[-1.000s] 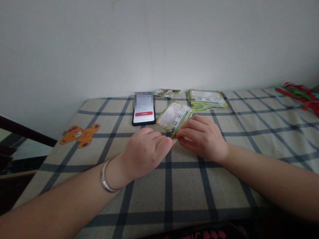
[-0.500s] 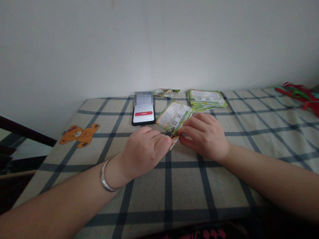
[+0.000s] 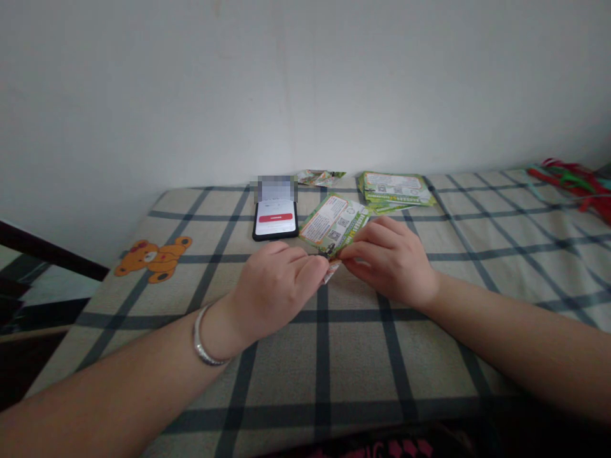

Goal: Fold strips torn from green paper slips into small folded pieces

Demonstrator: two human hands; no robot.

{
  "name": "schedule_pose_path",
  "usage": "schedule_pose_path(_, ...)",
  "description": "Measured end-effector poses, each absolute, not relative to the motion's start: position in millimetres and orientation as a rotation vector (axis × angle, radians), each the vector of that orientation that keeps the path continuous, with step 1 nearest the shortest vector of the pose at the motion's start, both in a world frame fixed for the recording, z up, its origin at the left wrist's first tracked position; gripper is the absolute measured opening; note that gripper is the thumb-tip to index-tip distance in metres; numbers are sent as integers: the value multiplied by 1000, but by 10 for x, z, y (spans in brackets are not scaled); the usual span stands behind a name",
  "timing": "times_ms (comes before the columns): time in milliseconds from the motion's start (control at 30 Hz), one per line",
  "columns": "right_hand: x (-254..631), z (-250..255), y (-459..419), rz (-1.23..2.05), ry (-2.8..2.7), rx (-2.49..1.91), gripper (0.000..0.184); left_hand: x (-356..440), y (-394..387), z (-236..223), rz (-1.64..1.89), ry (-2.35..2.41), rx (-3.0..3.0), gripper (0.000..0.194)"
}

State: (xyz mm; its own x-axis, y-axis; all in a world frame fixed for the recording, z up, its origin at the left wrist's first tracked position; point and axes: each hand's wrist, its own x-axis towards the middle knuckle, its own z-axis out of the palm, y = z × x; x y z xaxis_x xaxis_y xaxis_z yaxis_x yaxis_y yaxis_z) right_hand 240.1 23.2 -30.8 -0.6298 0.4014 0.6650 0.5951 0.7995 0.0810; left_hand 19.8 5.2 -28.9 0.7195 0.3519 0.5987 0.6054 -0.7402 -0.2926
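Observation:
My left hand (image 3: pixel 282 286) and my right hand (image 3: pixel 389 257) meet over the middle of the table. Between their fingertips is a small piece of folded printed paper (image 3: pixel 331 272), white and orange, mostly covered by the fingers. Both hands are closed in a pinch on it, the left from one side and the right from the other. Just beyond the fingers lies a green-and-white printed leaflet (image 3: pixel 329 222) with QR codes, its near corner close to the folded paper. A silver bangle (image 3: pixel 203 340) circles my left wrist.
A phone (image 3: pixel 275 222) with a lit screen lies left of the leaflet. Behind them are a crumpled or folded printed paper (image 3: pixel 321 177) and a stack of leaflets (image 3: pixel 398 189). Red and green items (image 3: pixel 580 184) lie far right. A checked cloth (image 3: pixel 286 388) covers the table, by a wall.
The fingers of my right hand have shifted slightly and closed more tightly together at the folded paper. More of the paper's printed face shows below the fingertips. Everything else stays put.

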Motion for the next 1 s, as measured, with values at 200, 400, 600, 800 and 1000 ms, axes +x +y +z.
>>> schedule_pose_path(200,2382,-331,249,-170,-2188,-853,11,188,58,-291,-727,-767,-2450,18)
schedule_pose_path(400,2361,-343,259,47,-2210,-865,13,180,73,-301,-735,-780,-2459,9)
schedule_pose_path(600,2336,-345,267,229,-2203,-826,6,195,75,-294,-758,-819,-2478,10)
schedule_pose_path(800,2319,-344,262,231,-2237,-790,6,209,80,-310,-786,-904,-2512,9)
schedule_pose_path(1000,2307,-347,224,135,-2322,-870,7,198,116,-351,-873,-939,-2590,13)
